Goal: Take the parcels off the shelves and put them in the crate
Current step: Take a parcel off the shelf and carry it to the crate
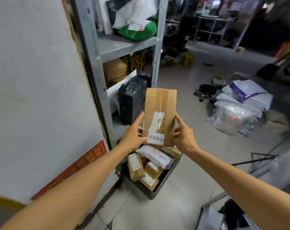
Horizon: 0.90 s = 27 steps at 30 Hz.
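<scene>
A long brown cardboard parcel (160,112) with white labels and clear tape is held upright in the air above the crate. My left hand (134,135) grips its lower left edge, thumb across the front label. My right hand (182,135) grips the lower right edge. Below them on the floor stands a dark crate (159,188) holding several cardboard boxes and a white mailer bag (155,156). The grey metal shelves (124,45) to the left hold a green bag (138,31), white bags, a black-wrapped parcel (132,98) and brown boxes (114,69).
A white wall panel with a red sign (74,170) fills the left. A pile of white and clear plastic mailers (239,108) lies on the tiled floor at the right, beside a black wheeled stand (206,92). A metal frame (260,160) stands at the lower right.
</scene>
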### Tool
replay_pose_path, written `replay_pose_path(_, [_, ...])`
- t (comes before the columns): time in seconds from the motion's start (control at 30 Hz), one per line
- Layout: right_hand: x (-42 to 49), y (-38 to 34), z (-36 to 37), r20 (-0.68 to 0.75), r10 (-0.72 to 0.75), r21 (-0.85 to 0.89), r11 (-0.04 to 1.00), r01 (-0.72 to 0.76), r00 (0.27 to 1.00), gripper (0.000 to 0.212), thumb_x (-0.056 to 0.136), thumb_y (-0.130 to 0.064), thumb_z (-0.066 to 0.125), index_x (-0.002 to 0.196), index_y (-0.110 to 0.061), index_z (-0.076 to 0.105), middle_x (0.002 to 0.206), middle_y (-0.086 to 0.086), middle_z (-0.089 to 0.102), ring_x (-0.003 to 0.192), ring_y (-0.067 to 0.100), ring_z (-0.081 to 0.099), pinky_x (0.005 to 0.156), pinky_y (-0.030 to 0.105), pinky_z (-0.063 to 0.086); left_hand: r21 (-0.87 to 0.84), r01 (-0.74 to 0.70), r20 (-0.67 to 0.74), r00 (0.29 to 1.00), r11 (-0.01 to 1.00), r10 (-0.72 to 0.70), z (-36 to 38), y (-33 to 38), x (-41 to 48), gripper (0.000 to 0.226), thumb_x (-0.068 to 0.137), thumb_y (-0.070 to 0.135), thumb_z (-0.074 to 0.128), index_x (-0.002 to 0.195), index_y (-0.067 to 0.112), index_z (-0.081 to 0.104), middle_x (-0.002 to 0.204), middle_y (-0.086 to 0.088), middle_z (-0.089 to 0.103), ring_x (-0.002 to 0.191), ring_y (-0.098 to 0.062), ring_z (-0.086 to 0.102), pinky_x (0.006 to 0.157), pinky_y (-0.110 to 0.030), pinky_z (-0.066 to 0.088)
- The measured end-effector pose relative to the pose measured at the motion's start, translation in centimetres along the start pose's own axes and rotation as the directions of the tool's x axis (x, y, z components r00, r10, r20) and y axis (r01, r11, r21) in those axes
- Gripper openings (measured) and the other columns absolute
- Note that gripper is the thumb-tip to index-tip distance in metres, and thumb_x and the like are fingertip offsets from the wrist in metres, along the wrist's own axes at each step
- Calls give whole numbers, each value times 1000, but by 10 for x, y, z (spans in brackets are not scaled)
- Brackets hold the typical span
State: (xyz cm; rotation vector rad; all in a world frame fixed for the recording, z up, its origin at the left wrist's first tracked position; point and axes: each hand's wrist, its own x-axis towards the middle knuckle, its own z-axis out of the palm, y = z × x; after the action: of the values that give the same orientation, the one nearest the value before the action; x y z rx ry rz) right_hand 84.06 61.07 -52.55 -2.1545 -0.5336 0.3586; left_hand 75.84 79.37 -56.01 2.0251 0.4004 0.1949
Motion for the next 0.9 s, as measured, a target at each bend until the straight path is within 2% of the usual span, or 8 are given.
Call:
replay_pose_path(0.07, [16, 5, 7, -28, 14, -22, 1000, -14, 1000, 106, 70, 19, 63, 152, -31, 20, 120, 13, 59, 93, 29, 64, 69, 39, 59, -20, 11, 39, 999, 1000, -11, -1, -10, 20, 104, 79, 0, 73, 151, 42, 10, 144, -3, 49, 116, -19, 59, 97, -42, 51])
replay_pose_path(0.2, [50, 25, 20, -54, 84, -49, 995, -87, 995, 104, 70, 16, 63, 153, -28, 21, 119, 14, 60, 93, 30, 63, 72, 41, 58, 12, 63, 90, 994, 998, -63, 9, -35, 58, 103, 80, 3, 74, 152, 42, 10, 139, -10, 52, 123, -24, 55, 100, -40, 48])
replay_pose_path(0.3, [79, 52, 30, -52, 126, -65, 989, -130, 991, 103, 71, 13, 64, 154, -29, 19, 121, 12, 56, 100, 32, 61, 75, 42, 57, -28, 109, 130, 986, 994, -105, 25, -53, 90, 92, 81, 4, 70, 150, 38, 19, 131, -6, 58, 114, -21, 59, 92, -32, 51])
replay_pose_path(0.4, [111, 88, 44, -49, 152, -111, 981, -157, 987, 99, 74, 10, 63, 152, -34, 22, 112, 8, 55, 93, 31, 62, 77, 42, 57, -39, 183, 58, 982, 982, -181, 50, -70, 127, 64, 80, 9, 71, 131, 32, 40, 118, -1, 62, 104, -16, 61, 89, -33, 51])
replay_pose_path(0.47, [133, 117, 54, -39, 186, -173, 966, -190, 982, 96, 76, 4, 63, 152, -35, 19, 113, 7, 52, 97, 28, 58, 79, 40, 53, -80, 282, 46, 959, 956, -279, 70, -85, 151, 51, 80, 12, 73, 117, 29, 43, 111, -2, 63, 98, -18, 63, 87, -41, 54])
replay_pose_path(0.6, [178, 172, 74, 42, 264, -221, 943, -249, 964, 102, 73, -10, 71, 153, -32, 13, 122, 6, 47, 106, 29, 53, 74, 31, 43, -85, 431, 65, 902, 898, -427, 112, -122, 187, 74, 78, 15, 75, 138, 28, 33, 114, -9, 55, 101, -25, 62, 87, -50, 54])
replay_pose_path(0.7, [204, 208, 91, 85, 302, -220, 935, -278, 949, 111, 67, -19, 81, 154, -28, 12, 135, 6, 40, 117, 28, 47, 85, 36, 47, -143, 532, 122, 847, 835, -518, 144, -152, 206, 89, 78, 12, 76, 146, 34, 22, 117, -11, 54, 107, -26, 60, 91, -50, 52])
replay_pose_path(0.9, [248, 283, 143, 171, 298, -300, 923, -239, 939, 105, 70, -23, 80, 151, -22, 14, 145, 6, 32, 125, 29, 36, 96, 39, 43, -236, 705, 117, 704, 669, -700, 192, -241, 247, 81, 84, 1, 70, 146, 33, 28, 104, -4, 62, 100, -23, 64, 89, -47, 54])
